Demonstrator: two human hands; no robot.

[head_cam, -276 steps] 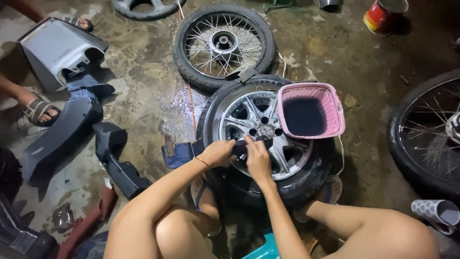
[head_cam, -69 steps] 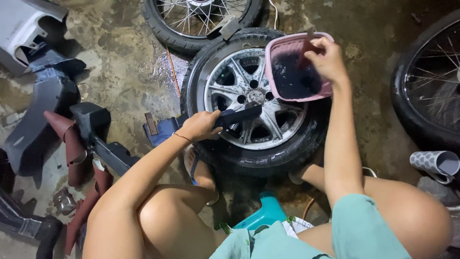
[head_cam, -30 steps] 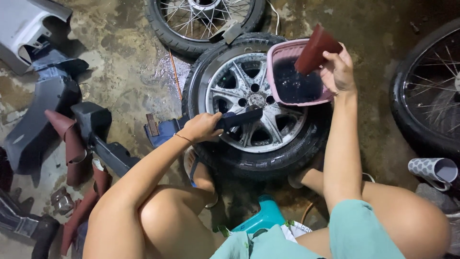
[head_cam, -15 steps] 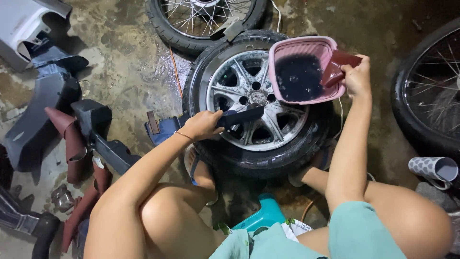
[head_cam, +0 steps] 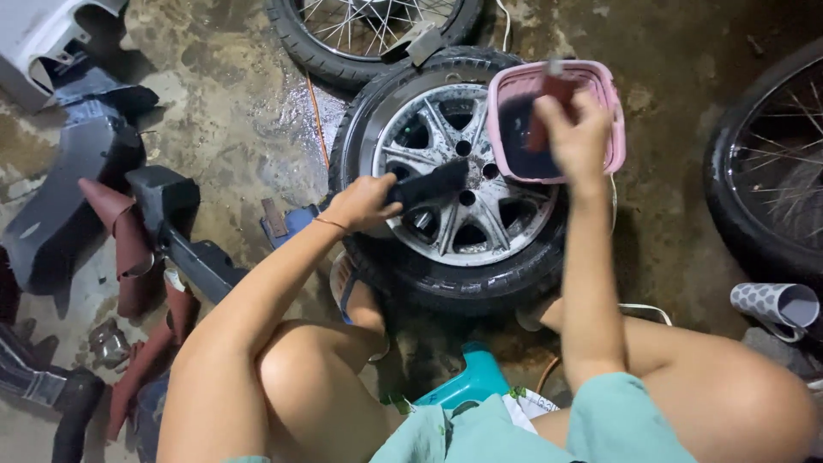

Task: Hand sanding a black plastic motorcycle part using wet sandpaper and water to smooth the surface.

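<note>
The alloy wheel lay flat on the wet floor, its spokes still dull, so scrubbing seemed unfinished. The left hand gripped a dark brush on the spokes. The right hand, beside the pink basket half a second earlier, now dipped a reddish piece inside, fingers closed.

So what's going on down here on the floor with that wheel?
A person squats over an alloy wheel with its tyre lying flat on the wet concrete floor. The left hand holds a dark block against the spokes. The right hand holds a reddish-brown piece at a pink basket resting on the tyre. Spoked wheels and dark body panels lie around.
</note>
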